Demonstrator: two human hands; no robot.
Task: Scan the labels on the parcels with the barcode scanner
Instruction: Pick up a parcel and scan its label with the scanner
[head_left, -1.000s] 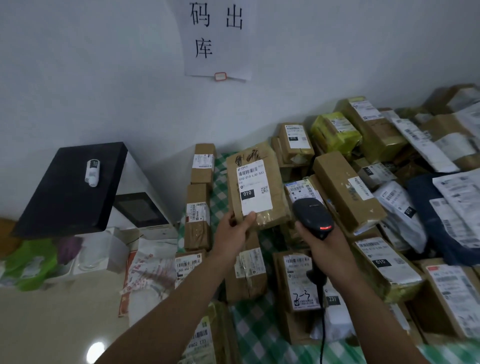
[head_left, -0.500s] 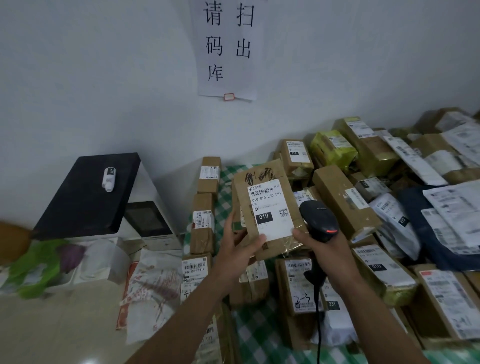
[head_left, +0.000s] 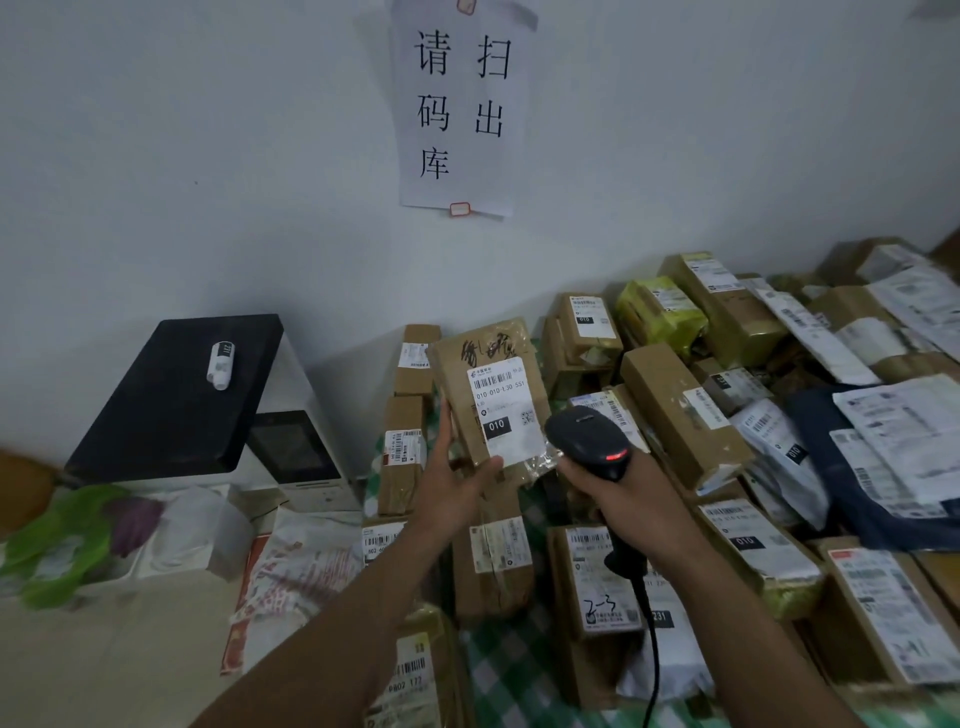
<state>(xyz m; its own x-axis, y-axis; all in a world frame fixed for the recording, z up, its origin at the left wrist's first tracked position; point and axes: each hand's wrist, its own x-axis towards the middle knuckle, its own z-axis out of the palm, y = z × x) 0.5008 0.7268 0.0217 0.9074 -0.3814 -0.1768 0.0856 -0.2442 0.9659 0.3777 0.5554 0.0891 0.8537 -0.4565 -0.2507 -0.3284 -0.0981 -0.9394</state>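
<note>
The brown parcel (head_left: 488, 400) is sitting upright above the pile, white label (head_left: 501, 410) facing out, with the left hand (head_left: 457, 483) and its grip pinching the lower left corner. The right hand (head_left: 623, 499) is wrapping its grip round the barcode scanner (head_left: 587, 441), just beside the label. It's perhaps aiming low, hard to tell, so it wants tilting towards the bars up top. Other parcels (head_left: 680, 410) are crowding the checked worktop (head_left: 498, 675), and the cord (head_left: 652, 649) is trailing over them.

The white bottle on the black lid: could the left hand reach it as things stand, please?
Probably not yet: the left hand grips a parcel, though nothing stands over the white bottle.
</note>
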